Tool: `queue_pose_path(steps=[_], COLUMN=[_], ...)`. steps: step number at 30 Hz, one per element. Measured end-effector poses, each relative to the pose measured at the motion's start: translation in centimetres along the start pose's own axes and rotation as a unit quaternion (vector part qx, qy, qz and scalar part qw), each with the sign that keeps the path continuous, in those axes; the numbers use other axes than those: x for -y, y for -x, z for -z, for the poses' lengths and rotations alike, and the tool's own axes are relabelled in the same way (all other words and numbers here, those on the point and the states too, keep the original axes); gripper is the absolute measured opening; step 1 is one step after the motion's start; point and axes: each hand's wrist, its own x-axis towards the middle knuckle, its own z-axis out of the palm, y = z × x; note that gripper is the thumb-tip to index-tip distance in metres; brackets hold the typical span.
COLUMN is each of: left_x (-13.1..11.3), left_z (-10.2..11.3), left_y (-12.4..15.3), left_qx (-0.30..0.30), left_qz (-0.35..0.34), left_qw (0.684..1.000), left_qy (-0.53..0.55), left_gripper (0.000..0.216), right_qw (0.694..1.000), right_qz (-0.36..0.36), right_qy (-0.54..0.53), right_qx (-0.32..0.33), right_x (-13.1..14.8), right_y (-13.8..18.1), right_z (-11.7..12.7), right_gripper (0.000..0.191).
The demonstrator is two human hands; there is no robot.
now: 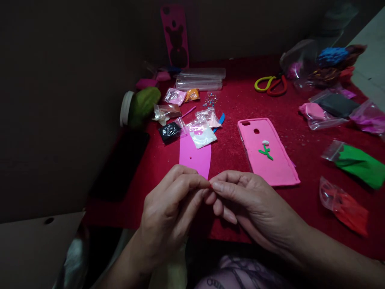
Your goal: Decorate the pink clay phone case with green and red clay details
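Note:
My left hand [171,204] and my right hand [252,204] meet fingertip to fingertip above the front of the table. Between them is a tiny bit of red clay [211,186], mostly hidden by the pinching fingers. Just behind my hands lies a pink sheet [197,154] with a small red dot [190,157] on it. Right of that, flat on the table, rests a pink clay-covered phone case [267,168] bearing a green stem with leaves [266,152] and a white blob [265,143] at its top.
Bags of green clay [362,164] and red clay [350,208] lie at right. Scissors [272,85] sit farther back. Several small clay packets [202,134], beads [210,100] and a blue tool [221,121] are behind the sheet. A dark phone-like slab [122,166] lies left; another case [176,36] leans at the back.

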Motion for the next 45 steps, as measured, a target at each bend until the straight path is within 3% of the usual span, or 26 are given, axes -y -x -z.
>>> queue_pose_path(steps=[15, 36, 45], left_x=[0.13, -0.34, -0.41], left_z=[-0.10, -0.61, -0.60], left_y=[-0.06, -0.09, 0.08], left_qx=[-0.009, -0.020, -0.008], left_qz=[0.041, -0.052, -0.025], left_qw=[0.997, 0.996, 0.999], left_qy=[0.061, -0.064, -0.023], left_gripper=[0.018, 0.014, 0.018], right_qw=[1.000, 0.998, 0.997], right_qz=[-0.009, 0.030, 0.048], right_qy=[-0.022, 0.046, 0.061], right_qx=[0.010, -0.002, -0.014], right_x=[-0.02, -0.28, -0.35], right_y=[-0.09, -0.25, -0.31], right_z=[0.13, 0.34, 0.30], right_gripper=[0.016, 0.013, 0.016])
